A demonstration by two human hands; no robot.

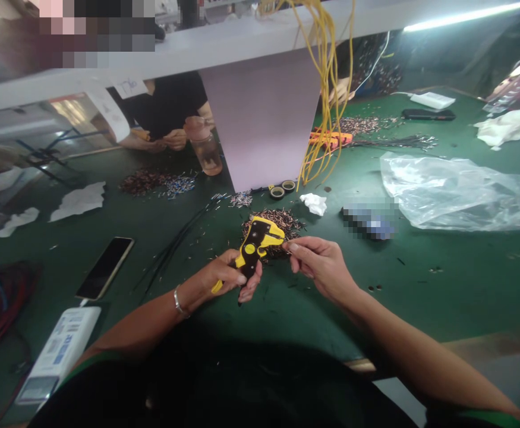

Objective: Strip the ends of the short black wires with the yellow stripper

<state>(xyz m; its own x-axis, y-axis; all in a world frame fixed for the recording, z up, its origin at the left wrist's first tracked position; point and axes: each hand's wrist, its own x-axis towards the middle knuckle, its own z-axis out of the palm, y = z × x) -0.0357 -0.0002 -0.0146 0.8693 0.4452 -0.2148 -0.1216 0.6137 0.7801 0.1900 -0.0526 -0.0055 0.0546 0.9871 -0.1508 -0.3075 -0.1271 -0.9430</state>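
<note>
My left hand point(230, 276) is wrapped round the handles of a yellow and black wire stripper point(251, 246), whose jaws point to the right. Close to the jaws, my right hand point(315, 261) pinches something small and thin, too small to make out clearly. Behind and partly under the tool lies a pile of short dark pieces with copper-coloured ends point(281, 219) on the green table point(295, 321). Long black wires point(173, 244) lie to the left of the tool.
Two tape rolls point(277, 192), white tissue point(314, 204) and a pink bottle point(205, 148) stand or lie beyond. Yellow wires point(326, 77) hang down. Plastic bag point(456, 193) at right; phone point(105, 267) and white power bank point(61, 351) at left. Other people's hands work across the table.
</note>
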